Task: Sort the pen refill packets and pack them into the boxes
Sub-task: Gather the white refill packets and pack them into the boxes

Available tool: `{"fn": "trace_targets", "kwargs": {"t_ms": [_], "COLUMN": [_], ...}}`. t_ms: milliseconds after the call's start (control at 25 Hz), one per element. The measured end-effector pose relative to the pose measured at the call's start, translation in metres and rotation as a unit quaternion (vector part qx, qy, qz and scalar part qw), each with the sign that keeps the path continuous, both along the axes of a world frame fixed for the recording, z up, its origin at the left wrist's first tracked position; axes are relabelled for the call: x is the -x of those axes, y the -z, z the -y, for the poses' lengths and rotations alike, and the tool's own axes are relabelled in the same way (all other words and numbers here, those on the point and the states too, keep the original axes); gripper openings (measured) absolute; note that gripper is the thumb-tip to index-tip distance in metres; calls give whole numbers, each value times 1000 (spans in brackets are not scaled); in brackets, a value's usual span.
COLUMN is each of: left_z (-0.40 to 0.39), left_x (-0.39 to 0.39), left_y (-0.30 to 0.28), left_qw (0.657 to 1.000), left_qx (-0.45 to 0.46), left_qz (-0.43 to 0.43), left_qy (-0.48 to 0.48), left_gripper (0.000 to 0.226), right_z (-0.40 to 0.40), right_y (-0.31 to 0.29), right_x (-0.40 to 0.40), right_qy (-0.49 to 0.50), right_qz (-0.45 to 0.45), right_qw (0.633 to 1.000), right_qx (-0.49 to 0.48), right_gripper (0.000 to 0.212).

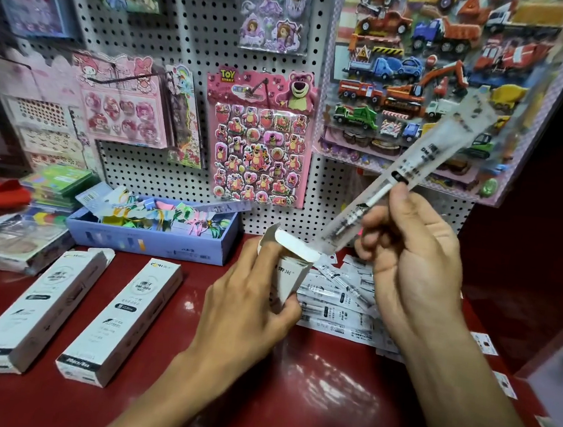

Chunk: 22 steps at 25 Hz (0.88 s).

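- Two white boxes (37, 307) lay at about eight o'clock on the red counter (291, 386); the right-hand one (120, 318) read "DM-009" and looked closed, so probably packed; the left one's end flap stood ajar.
- At centre, the left hand (251, 293) gripped an open box (290, 269), flap up.
- At two o'clock, the right hand (410, 253) pinched a clear refill packet (411, 170), lower end at the box mouth, not yet inside.
- Loose packets (336, 308) remained at three o'clock, so plenty seemed left.
- "TOY STORY" stickers (263, 136) hung at twelve o'clock.
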<state>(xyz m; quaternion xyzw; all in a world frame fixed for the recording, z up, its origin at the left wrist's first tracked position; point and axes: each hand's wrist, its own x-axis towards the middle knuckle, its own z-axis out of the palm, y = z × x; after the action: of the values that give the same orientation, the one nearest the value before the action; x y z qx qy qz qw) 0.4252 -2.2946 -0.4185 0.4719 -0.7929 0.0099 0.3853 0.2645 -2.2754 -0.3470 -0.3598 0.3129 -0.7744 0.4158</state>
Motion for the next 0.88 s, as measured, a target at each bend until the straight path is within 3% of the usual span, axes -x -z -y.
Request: {"fn": "trace_targets", "kwargs": {"t_ms": [200,320,400,560,600,720,880], "left_z": [3,4,2,-1,-1,-1,-3], "left_x": [-1,0,2,4,4,3,5], "left_y": [-3,-4,-4,-2,-2,-2,-2], "left_qw": [1000,1000,1000,1000,1000,1000,1000], "left_qx": [-12,-12,-10,-4,-4,-1,9], "left_qz": [-8,-10,-5,16,16,12,15], "left_qy": [-11,-7,2,7,7,13,24], "left_gripper": [53,54,54,53,53,54,57], "right_z": [-4,-3,2,11,12,11,13], "right_y": [-6,0,13,26,25,19,17], "right_x": [2,0,-5,-4,-3,-4,-1], "right_qy": [44,43,80,146,157,152,106], "right_qz": [-7,-145,-289,-526,-538,-473,-542], "right_qw": [998,987,954,838,828,868,830], "right_qx": [51,59,33,-25,-35,-8,-71], "right_gripper": [24,15,13,30,31,23,15]}}
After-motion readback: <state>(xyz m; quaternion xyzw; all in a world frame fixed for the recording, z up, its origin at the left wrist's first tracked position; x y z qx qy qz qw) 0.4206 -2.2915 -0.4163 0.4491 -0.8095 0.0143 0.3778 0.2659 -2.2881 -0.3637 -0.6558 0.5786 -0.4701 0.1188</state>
